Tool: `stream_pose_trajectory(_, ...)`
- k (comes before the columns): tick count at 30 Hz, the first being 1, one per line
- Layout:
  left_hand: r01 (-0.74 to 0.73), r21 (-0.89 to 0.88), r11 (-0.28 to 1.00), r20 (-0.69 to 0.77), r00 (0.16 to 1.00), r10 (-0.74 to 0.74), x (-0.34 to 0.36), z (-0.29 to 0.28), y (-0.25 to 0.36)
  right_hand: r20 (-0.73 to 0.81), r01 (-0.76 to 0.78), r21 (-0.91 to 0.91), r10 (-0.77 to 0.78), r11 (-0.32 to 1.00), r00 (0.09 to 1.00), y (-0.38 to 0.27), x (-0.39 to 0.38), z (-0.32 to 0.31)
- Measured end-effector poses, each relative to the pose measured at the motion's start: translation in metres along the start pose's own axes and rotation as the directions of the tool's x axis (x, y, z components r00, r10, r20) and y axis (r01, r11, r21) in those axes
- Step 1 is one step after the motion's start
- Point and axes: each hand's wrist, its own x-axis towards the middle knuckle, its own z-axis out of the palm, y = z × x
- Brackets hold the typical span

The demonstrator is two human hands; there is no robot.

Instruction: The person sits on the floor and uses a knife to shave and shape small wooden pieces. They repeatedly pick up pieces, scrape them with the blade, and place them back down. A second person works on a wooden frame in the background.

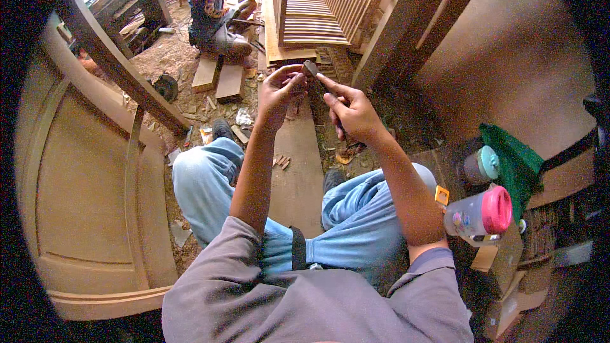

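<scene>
In front of me, both arms reach out over a long wooden plank point(295, 181) that runs between my legs. My left hand point(279, 96) pinches a small dark brown block point(310, 68), which looks like wood, between thumb and fingertips. From the other side, the extended index finger of my right hand point(357, 116) reaches to the block's edge. The rest of that hand's fingers are curled, and whatever they hold is hidden. Several small wood pieces point(281, 162) lie on the plank between my knees.
Beyond my hands stands a slatted wooden frame point(311, 9). A person point(219, 25) sits at the far left near two wood blocks point(230, 81). A panelled wooden door point(89, 184) is at my left. A pink-lidded jar point(473, 215) and a teal-lidded container point(480, 165) are at my right.
</scene>
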Motion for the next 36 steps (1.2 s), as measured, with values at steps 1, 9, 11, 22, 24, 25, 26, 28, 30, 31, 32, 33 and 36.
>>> stream_pose_trajectory(1,-0.033,0.065,0.997,-0.023,0.999,0.035,0.0,-0.002,0.002,-0.013,-0.058,-0.057,0.057,0.997,0.998,-0.002,0.003,0.001)
stream_pose_trajectory(9,-0.147,0.241,0.959,0.04,0.989,0.141,0.016,-0.003,0.0,-0.217,-0.015,-0.101,-0.007,0.995,0.976,0.003,0.001,0.013)
stream_pose_trajectory(11,-0.153,0.237,0.959,0.043,0.988,0.146,0.024,0.007,-0.005,-0.214,0.023,-0.079,-0.039,0.997,0.976,0.013,-0.001,0.007)
stream_pose_trajectory(22,0.062,0.144,0.988,-0.096,0.994,-0.048,0.025,-0.023,-0.018,-0.691,0.219,-0.071,-0.206,0.973,0.693,-0.046,0.071,-0.051)
stream_pose_trajectory(24,0.015,0.045,0.999,-0.102,0.995,-0.01,0.025,-0.032,-0.024,-0.682,0.04,-0.044,-0.059,0.998,0.729,-0.035,0.069,-0.058)
stream_pose_trajectory(25,0.032,0.001,0.999,-0.113,0.993,-0.032,0.026,-0.035,-0.027,-0.527,-0.008,-0.058,-0.023,0.998,0.849,-0.023,0.062,-0.057)
stream_pose_trajectory(26,0.027,-0.062,0.998,-0.099,0.995,-0.033,0.027,-0.039,-0.03,-0.368,-0.086,-0.087,0.048,0.993,0.929,-0.008,0.054,-0.051)
stream_pose_trajectory(28,0.033,-0.15,0.988,-0.129,0.99,-0.053,0.032,-0.044,-0.033,-0.136,-0.196,-0.23,0.168,0.953,0.976,0.017,0.047,-0.036)
stream_pose_trajectory(30,0.036,-0.174,0.984,-0.105,0.993,-0.055,0.033,-0.042,-0.036,0.035,-0.126,-0.318,0.144,0.94,0.989,0.029,0.042,-0.022)
stream_pose_trajectory(31,0.062,-0.174,0.983,-0.1,0.992,-0.08,0.033,-0.04,-0.037,0.048,-0.163,-0.269,0.182,0.949,0.982,0.03,0.041,-0.017)
stream_pose_trajectory(32,0.084,-0.177,0.981,-0.097,0.99,-0.103,0.032,-0.037,-0.039,0.036,-0.269,-0.291,0.292,0.918,0.956,0.028,0.042,-0.013)
stream_pose_trajectory(33,0.113,-0.179,0.977,-0.08,0.988,-0.129,0.031,-0.035,-0.04,0.089,-0.312,-0.235,0.34,0.921,0.936,0.026,0.043,-0.012)
stream_pose_trajectory(36,0.111,-0.17,0.979,-0.094,0.987,-0.128,0.029,-0.03,-0.044,0.097,-0.144,-0.276,0.176,0.95,0.98,0.018,0.042,-0.015)
